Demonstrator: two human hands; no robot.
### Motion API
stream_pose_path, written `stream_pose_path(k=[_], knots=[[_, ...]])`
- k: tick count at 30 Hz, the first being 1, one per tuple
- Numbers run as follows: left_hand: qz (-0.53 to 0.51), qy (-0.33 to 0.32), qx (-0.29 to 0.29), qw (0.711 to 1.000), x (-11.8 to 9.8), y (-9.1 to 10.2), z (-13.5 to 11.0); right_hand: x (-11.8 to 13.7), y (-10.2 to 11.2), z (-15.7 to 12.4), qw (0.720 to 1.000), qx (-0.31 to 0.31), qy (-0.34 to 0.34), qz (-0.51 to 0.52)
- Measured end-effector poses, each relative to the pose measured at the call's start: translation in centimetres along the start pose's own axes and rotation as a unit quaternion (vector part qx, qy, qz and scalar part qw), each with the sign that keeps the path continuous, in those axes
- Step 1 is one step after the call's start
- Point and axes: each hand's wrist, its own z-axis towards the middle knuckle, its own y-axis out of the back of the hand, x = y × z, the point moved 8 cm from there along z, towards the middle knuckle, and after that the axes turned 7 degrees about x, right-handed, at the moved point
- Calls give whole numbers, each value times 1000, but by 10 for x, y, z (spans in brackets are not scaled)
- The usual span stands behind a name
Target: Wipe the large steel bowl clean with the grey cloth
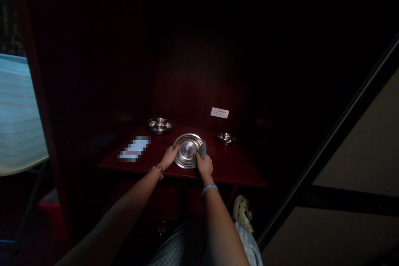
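Note:
A round, shiny metal plate [187,151] is held tilted over the dark red desk [233,166], its inner face toward me. My left hand [170,156] grips its left rim, thumb on the inside. My right hand [205,165] is closed around a grey cloth [201,151], which is pressed against the plate's right rim. The fingers of both hands are partly hidden behind the plate and cloth. Further back on the left sits a round metal bowl [160,126]. To the right of the plate rests a smaller metal bowl [226,138].
A pixelated pale rectangle [134,149] lies on the desk's left side. The back wall carries a white power socket [220,112]. Dark panels enclose the desk. Below right is a beige clog [242,212]; at far left are a red stool [51,203] and a pale blue surface [18,112].

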Motion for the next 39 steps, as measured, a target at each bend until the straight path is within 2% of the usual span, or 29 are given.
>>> stream_pose_path(k=[7,33,39], knots=[[25,-9,-1,1000,2,0,2,1,0,-2,1000,1,4,3],[0,-11,0,1000,4,1,3,1,0,-1,1000,7,-3,-4],[16,-26,19,999,1,-2,3,2,0,-2,1000,5,3,-3]])
